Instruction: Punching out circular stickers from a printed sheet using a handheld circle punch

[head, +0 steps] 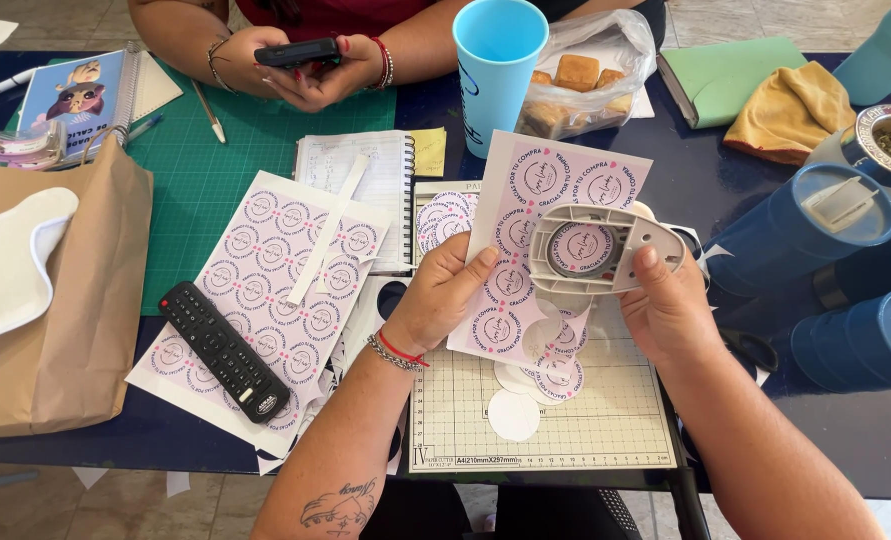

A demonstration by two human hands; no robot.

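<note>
Left hand [443, 293] pinching the lower left edge of a printed sheet of round labels [525, 240], fingers closed on the paper, thumb on top. Right hand [668, 305] gripping a grey circle punch [605, 248], thumb pressing its upper face, punch straddling the sheet's right edge with one pink-and-white label centred in its window. Hands apart, each clamped on its own item, sheet and punch held above a gridded cutting mat [605, 420].

Lying on the mat under the sheet: several punched-out round labels [555, 375] and one plain white disc [514, 414].

Resting left of the hands: a second label sheet [265, 290] flat on the dark table, a black remote control [223, 350] lying across its lower part, a white paper strip [327, 232] across its upper part. Spiral notebook [365, 190] lying just beyond.

Containers: light blue cup [495, 70] standing upright behind the held sheet, contents not visible; clear plastic bag [585, 75] beside it holding brown baked squares; round metal-rimmed cup [890, 145] at far right holding green-brown herb matter; blue lidded flasks [815, 225] lying near the right hand; brown paper bag [60, 300] at left with a white piece on it.

Another person's hands [300, 65] at the far edge holding a dark phone, over a green mat [255, 130].
</note>
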